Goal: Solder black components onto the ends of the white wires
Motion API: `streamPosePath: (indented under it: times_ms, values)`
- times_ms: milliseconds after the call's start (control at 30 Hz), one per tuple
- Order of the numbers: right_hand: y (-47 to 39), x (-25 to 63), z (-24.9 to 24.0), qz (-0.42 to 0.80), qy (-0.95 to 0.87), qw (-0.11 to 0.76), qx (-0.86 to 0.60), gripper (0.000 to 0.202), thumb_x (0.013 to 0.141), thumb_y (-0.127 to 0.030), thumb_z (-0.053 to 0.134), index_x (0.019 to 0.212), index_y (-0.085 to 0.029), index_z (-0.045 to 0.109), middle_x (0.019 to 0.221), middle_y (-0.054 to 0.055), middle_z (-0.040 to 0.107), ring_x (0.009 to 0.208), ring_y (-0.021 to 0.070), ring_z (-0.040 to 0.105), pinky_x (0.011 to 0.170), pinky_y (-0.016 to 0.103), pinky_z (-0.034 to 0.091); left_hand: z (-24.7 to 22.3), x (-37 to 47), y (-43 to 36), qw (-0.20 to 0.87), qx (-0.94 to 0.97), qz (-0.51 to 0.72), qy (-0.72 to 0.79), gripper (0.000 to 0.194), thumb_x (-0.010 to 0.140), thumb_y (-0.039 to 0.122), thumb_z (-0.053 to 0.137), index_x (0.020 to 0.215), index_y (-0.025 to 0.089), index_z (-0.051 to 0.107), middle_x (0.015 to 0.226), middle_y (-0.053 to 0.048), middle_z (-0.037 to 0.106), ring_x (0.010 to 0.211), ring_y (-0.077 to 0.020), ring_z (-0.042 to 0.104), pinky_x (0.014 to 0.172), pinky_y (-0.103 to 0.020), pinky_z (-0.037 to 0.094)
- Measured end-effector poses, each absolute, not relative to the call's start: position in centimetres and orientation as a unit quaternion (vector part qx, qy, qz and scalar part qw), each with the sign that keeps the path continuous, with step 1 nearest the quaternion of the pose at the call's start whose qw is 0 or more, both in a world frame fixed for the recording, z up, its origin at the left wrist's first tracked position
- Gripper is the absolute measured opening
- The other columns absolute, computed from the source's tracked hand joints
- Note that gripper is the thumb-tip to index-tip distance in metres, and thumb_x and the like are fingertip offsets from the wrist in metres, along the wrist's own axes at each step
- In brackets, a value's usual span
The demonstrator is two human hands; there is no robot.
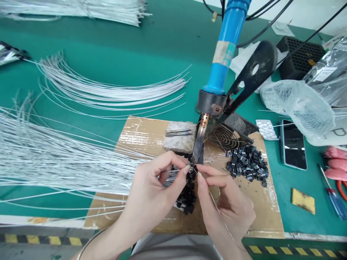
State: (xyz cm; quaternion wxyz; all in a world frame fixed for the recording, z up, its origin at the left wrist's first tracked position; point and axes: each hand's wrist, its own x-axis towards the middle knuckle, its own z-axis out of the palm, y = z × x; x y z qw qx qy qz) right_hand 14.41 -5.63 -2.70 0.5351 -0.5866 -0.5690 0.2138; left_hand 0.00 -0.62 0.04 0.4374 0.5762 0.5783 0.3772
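My left hand [153,187] is closed in a pinch just below the hot end of a mounted soldering iron [200,142]. A thin wire [169,170] runs into its fingertips; the tiny part at its end is mostly hidden. Opposite it, my right hand [226,198] is closed on a strand of solder wire [217,207], which trails down over the palm. Both sets of fingertips nearly meet under the iron's tip. Beneath them lie white wires with black connectors [187,196] at their ends, partly covered by my left hand.
A cardboard sheet [168,225] covers the green table. Loose black pieces [248,164] are heaped by a fan [227,137]. White wires [67,155] spread left. A phone [293,144], yellow sponge [303,200] and screwdriver [336,202] lie right. The iron's black bracket [252,72] rises overhead.
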Motion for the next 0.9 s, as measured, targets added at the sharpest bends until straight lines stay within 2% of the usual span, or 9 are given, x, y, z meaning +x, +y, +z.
streamPosePath:
  times_ms: [167, 367, 500, 600, 700, 733, 800, 867, 900]
  values:
    - [-5.8, 14.4, -2.8, 0.219, -0.563, 0.539, -0.587, 0.018, 0.094, -0.007, 0.073, 0.091, -0.024, 0.068, 0.108, 0.003, 0.087, 0.088, 0.0160, 0.085, 0.082, 0.025, 0.069, 0.1, 0.0, -0.7, 0.436, 0.579, 0.372, 0.580, 0.015, 0.086, 0.022, 0.066, 0.072, 0.023, 0.072, 0.071, 0.001, 0.075, 0.052, -0.0109, 0.046, 0.047, -0.022, 0.034]
    - [-5.6, 14.4, -2.9, 0.233, -0.558, 0.538, -0.587, 0.018, 0.094, -0.007, 0.072, 0.088, -0.023, 0.067, 0.106, 0.003, 0.087, 0.087, 0.0163, 0.085, 0.080, 0.025, 0.069, -0.3, 0.0, -0.7, 0.440, 0.580, 0.364, 0.581, 0.016, 0.087, 0.024, 0.066, 0.072, 0.022, 0.071, 0.073, -0.001, 0.076, 0.057, -0.0131, 0.056, 0.047, -0.023, 0.035]
    - [-5.7, 14.5, -3.0, 0.263, -0.545, 0.536, -0.589, 0.017, 0.096, -0.011, 0.072, 0.085, -0.023, 0.067, 0.105, 0.004, 0.087, 0.091, 0.0184, 0.085, 0.082, 0.028, 0.069, -0.6, -0.2, -1.0, 0.432, 0.595, 0.353, 0.578, 0.016, 0.090, 0.023, 0.065, 0.075, 0.022, 0.070, 0.074, 0.000, 0.076, 0.052, -0.0114, 0.050, 0.047, -0.023, 0.037]
    - [-5.9, 15.6, -3.1, 0.250, -0.518, 0.547, -0.609, 0.017, 0.096, -0.014, 0.074, 0.082, -0.022, 0.069, 0.100, 0.004, 0.087, 0.090, 0.0200, 0.085, 0.081, 0.030, 0.069, -1.1, -0.7, -1.7, 0.371, 0.634, 0.348, 0.583, 0.016, 0.093, 0.019, 0.064, 0.079, 0.023, 0.070, 0.082, 0.001, 0.079, 0.050, -0.0106, 0.048, 0.048, -0.024, 0.039]
    - [-6.0, 18.1, -3.4, 0.199, -0.460, 0.574, -0.648, 0.013, 0.092, -0.020, 0.082, 0.081, -0.021, 0.074, 0.092, 0.005, 0.086, 0.084, 0.0220, 0.084, 0.075, 0.032, 0.069, -2.2, -1.4, -2.9, 0.257, 0.682, 0.361, 0.582, 0.014, 0.094, 0.014, 0.066, 0.085, 0.024, 0.070, 0.091, 0.002, 0.081, 0.049, -0.0096, 0.047, 0.056, -0.027, 0.047]
    - [-6.0, 19.2, -3.5, 0.175, -0.432, 0.582, -0.667, 0.014, 0.089, -0.023, 0.085, 0.081, -0.021, 0.075, 0.090, 0.006, 0.085, 0.082, 0.0232, 0.083, 0.074, 0.034, 0.068, -2.7, -1.6, -3.3, 0.231, 0.692, 0.368, 0.577, 0.014, 0.094, 0.012, 0.067, 0.087, 0.024, 0.070, 0.093, 0.001, 0.081, 0.053, -0.0108, 0.055, 0.062, -0.029, 0.050]
    - [-6.0, 21.5, -4.0, 0.116, -0.368, 0.586, -0.713, 0.022, 0.084, -0.032, 0.091, 0.076, -0.021, 0.073, 0.088, 0.008, 0.084, 0.078, 0.0250, 0.082, 0.076, 0.039, 0.068, -3.6, -2.0, -4.0, 0.220, 0.699, 0.380, 0.564, 0.015, 0.093, 0.010, 0.068, 0.087, 0.024, 0.072, 0.098, -0.004, 0.081, 0.075, -0.0176, 0.073, 0.075, -0.032, 0.057]
    - [-6.0, 23.6, -4.5, 0.073, -0.322, 0.584, -0.742, 0.028, 0.079, -0.040, 0.094, 0.072, -0.025, 0.072, 0.088, 0.007, 0.083, 0.080, 0.0280, 0.081, 0.082, 0.045, 0.068, -4.1, -2.3, -4.5, 0.250, 0.689, 0.388, 0.559, 0.015, 0.093, 0.011, 0.069, 0.087, 0.024, 0.075, 0.102, -0.007, 0.082, 0.099, -0.0246, 0.078, 0.084, -0.035, 0.060]
    - [-6.0, 24.4, -4.8, 0.068, -0.307, 0.585, -0.747, 0.029, 0.076, -0.043, 0.096, 0.071, -0.027, 0.072, 0.088, 0.007, 0.082, 0.081, 0.0292, 0.080, 0.084, 0.047, 0.067, -4.2, -2.4, -4.7, 0.275, 0.677, 0.389, 0.561, 0.015, 0.093, 0.012, 0.070, 0.089, 0.025, 0.077, 0.104, -0.008, 0.082, 0.104, -0.0258, 0.078, 0.087, -0.036, 0.061]
